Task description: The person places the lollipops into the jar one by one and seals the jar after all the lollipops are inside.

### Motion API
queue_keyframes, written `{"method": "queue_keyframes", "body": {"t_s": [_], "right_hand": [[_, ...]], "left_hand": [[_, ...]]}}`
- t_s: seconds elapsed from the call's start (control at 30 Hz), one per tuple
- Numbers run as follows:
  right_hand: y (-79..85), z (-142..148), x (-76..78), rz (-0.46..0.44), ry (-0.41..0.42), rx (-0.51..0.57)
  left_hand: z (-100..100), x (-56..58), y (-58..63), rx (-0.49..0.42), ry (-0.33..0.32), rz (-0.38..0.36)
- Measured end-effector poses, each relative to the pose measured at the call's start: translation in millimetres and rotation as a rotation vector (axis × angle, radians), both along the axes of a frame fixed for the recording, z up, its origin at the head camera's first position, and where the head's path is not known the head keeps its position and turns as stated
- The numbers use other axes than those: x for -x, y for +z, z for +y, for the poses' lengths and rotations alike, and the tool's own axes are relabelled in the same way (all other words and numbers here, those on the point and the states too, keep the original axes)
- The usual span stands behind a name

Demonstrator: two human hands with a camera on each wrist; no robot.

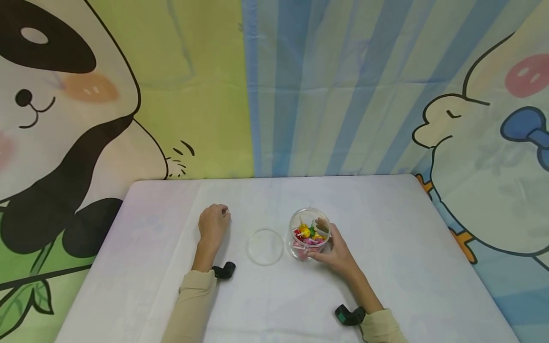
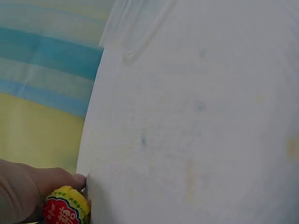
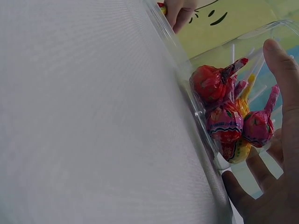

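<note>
My left hand [image 1: 214, 224] is at the left of the white table, its fingers curled. The left wrist view shows it pinching a lollipop [image 2: 65, 206] in a yellow and red wrapper. My right hand [image 1: 336, 250] grips the side of a clear round jar [image 1: 293, 224], which stands upright on the table. Inside lie several wrapped lollipops [image 3: 225, 122], red, pink and yellow, with a green one visible from the head view. The jar's top is uncovered. Between the hands a clear round lid [image 1: 265, 230] lies flat.
The white table [image 1: 240, 305] reaches back to a printed cloth wall [image 1: 296, 95] with cartoon animals and stripes. Black wrist cameras [image 1: 350, 316] sit on both forearms, close above the tabletop.
</note>
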State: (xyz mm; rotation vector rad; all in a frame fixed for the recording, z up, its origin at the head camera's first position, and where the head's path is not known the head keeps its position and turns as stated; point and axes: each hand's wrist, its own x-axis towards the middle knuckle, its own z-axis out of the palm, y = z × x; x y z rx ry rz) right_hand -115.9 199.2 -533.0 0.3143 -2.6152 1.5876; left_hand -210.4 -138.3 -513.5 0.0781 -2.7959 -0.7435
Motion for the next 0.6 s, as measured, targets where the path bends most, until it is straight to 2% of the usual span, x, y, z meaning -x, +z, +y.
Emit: {"method": "queue_keyframes", "body": {"t_s": [0.17, 0.4, 0.6], "right_hand": [[0.0, 0, 0.0, 0.010, 0.001, -0.023], [1.1, 0, -0.6, 0.002, 0.004, -0.026], [1.4, 1, -1.0, -0.001, 0.000, -0.009]], "left_hand": [[2, -1.6, -3.9, 0.002, -0.074, 0.067], [6, -9.1, -7.0, -0.069, -0.172, 0.137], [5, -17.7, -1.3, -0.110, -0.248, 0.193]]}}
